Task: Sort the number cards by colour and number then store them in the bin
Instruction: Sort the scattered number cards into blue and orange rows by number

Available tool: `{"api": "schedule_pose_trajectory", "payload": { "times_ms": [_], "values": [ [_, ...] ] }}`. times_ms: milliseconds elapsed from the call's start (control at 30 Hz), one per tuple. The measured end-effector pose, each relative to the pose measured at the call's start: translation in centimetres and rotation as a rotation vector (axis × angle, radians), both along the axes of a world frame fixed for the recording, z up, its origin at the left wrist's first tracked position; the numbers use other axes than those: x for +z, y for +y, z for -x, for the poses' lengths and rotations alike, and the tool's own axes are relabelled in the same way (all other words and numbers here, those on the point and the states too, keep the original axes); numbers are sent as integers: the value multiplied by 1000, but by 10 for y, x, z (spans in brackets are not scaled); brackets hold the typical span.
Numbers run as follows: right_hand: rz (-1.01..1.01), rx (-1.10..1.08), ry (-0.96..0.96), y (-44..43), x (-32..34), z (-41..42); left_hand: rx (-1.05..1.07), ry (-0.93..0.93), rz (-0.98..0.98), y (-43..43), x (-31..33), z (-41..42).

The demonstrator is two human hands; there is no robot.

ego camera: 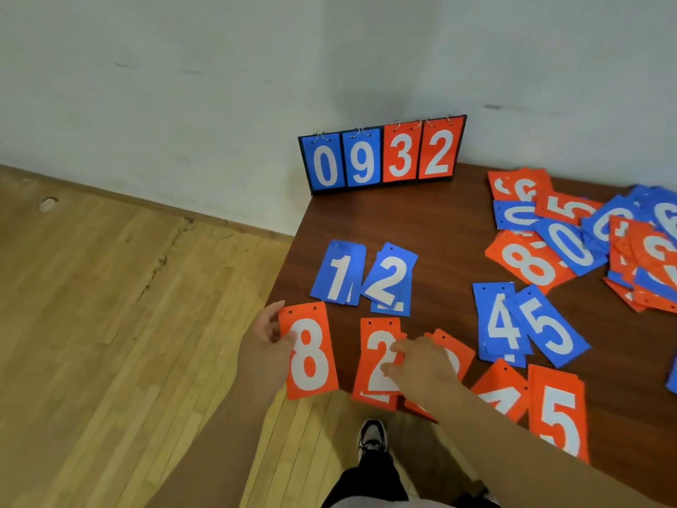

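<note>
1. The left hand's [269,330] thumb lies on the face of the red 8 card [309,352] and its fingers curl behind the card's left edge, so the hand pinches that card.
2. The right hand's [421,364] fingers are loosely spread and rest on the red 2 pile [377,361], gripping nothing.
3. The red 8 card sits at the table's [439,221] near left corner, with its near end past the table edge over the wooden floor [110,324].
4. Just right of the red 2 pile, a red card [458,352] lies mostly hidden under the right hand; I cannot read its number.
5. Further right in the near row lie a red 4 [507,395] and a red 5 [558,412], their edges touching.
6. Beyond that row lie a blue 1 [339,273] overlapped by a blue 2 [390,278], and well to the right a blue 4 [500,320] overlapped by a blue 5 [549,324]; each has more cards beneath.
7. At the far right a mixed heap of red and blue cards [586,236] lies unsorted.
8. A flip scoreboard [383,155] stands upright at the far edge against the wall [219,86], reading blue 0, blue 9, red 3, red 2.
9. A shoe [373,434] shows on the floor near the table.
</note>
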State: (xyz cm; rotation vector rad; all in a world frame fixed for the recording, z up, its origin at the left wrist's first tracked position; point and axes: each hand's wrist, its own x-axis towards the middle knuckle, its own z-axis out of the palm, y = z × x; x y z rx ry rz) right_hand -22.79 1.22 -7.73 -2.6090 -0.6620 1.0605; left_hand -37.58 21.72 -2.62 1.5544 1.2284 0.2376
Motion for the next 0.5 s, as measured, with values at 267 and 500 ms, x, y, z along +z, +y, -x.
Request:
{"api": "schedule_pose_trajectory", "payload": {
  "times_ms": [267,500],
  "values": [
    [-392,-361,256,-43,73,-30,-297,-79,118,-68,5,-71],
    [-512,-709,200,-171,82,-44,-686,-126,121,-190,15,-161]
  ]
}}
